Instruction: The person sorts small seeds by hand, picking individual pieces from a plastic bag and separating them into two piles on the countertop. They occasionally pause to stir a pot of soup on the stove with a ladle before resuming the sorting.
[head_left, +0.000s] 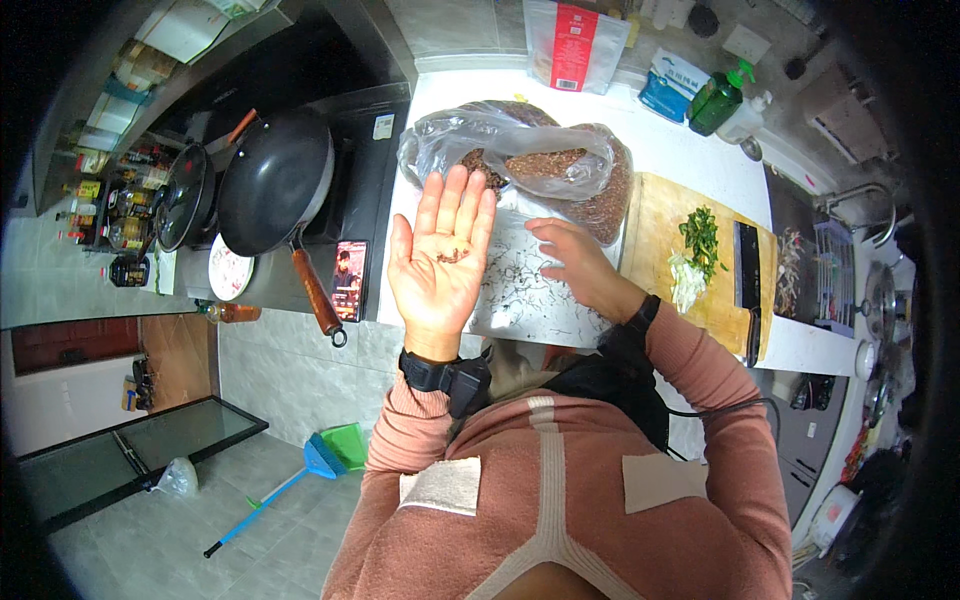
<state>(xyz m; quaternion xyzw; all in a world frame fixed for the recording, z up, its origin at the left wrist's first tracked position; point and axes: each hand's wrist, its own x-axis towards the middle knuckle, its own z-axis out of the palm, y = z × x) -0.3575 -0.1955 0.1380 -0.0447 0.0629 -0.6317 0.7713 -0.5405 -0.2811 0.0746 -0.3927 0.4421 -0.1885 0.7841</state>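
My left hand (442, 262) is held palm up with its fingers stretched out, and a small heap of brown dried bits (453, 256) lies on the palm. My right hand (574, 262) hovers with bent fingers over a pale tray or sheet (536, 319) strewn with thin dark shreds; I see nothing in its fingers. Beyond both hands, clear plastic bags (604, 206) full of reddish-brown dried bits rest on the white counter, one with its mouth open.
Right of the bags, a wooden cutting board (652, 255) bears chopped greens (699, 238), chopped white pieces (685, 279) and a cleaver (748, 266). To the left are a wok (277, 184), a phone (350, 281) and a plate (229, 270). Bottles and pouches line the back.
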